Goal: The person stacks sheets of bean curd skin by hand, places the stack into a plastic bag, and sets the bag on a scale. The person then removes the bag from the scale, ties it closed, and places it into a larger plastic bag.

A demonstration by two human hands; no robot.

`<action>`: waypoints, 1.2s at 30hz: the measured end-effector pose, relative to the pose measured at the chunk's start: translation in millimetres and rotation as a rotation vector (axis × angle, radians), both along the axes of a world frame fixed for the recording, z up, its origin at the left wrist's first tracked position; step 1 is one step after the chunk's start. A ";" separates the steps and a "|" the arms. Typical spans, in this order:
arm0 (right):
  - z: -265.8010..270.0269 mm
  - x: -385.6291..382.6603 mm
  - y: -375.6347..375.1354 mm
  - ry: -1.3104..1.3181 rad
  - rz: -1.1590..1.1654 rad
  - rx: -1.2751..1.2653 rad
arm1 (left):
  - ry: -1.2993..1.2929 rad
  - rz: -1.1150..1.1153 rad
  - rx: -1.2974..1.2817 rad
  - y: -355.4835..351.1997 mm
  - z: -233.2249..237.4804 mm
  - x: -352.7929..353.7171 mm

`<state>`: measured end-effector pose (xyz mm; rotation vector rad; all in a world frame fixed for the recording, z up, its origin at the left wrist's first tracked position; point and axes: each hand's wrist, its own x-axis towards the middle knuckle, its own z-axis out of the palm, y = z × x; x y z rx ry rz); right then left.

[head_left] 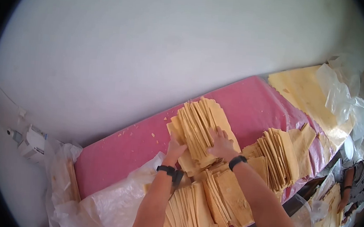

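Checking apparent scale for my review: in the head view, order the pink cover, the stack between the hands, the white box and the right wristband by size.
Largest to smallest, as they look:
1. Pink cover
2. Stack
3. White box
4. Right wristband

Single head-worn view (rounded edges), facing forward and down, tilted; pink table point(252, 106) near, pale wall point(175, 43) beyond

Left forearm point(150, 203): bare, rising steeply from the bottom edge, leaning slightly right.
Right forearm point(265, 203): bare, slanting up and left from the lower right.
Left hand point(174, 148): uncurled, fingers pointing away, thumb spread inward.
Right hand point(224, 145): back upward, fingers splayed forward and left.
Between hands: a gap.
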<state>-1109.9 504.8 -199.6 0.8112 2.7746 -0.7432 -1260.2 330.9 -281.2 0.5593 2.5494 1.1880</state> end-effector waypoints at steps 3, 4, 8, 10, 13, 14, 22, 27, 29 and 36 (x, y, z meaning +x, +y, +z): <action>-1.8 9.3 -5.0 -0.005 0.005 0.002 | -0.148 -0.049 0.062 -30.0 2.3 -14.6; -0.6 13.3 -5.6 0.005 -0.018 0.005 | -0.273 -0.054 0.088 -37.5 18.1 -11.0; -13.4 33.0 -9.4 0.103 -0.032 0.069 | -0.525 0.123 0.261 -66.6 60.9 0.3; -4.4 66.6 -23.0 0.341 -0.024 0.028 | -0.249 -0.048 0.216 -112.3 52.1 1.7; -7.1 130.9 -66.1 0.496 -0.001 -0.151 | -0.281 -0.029 0.054 -178.2 86.4 36.1; -6.7 151.9 -88.3 0.436 -0.007 -0.253 | -0.335 -0.065 -0.010 -200.9 87.9 52.5; -11.8 223.2 -248.2 0.179 -0.180 -0.542 | -0.308 0.360 0.313 -250.4 102.5 218.2; 10.3 179.4 -278.0 0.150 -0.232 -0.306 | -0.315 0.237 0.339 -240.8 108.4 249.5; 5.5 171.7 -283.8 0.120 -0.197 -0.164 | -0.276 0.204 0.324 -237.0 107.7 252.8; 1.3 183.0 -269.8 0.136 -0.284 -0.260 | 0.219 0.135 0.017 -250.1 121.9 269.4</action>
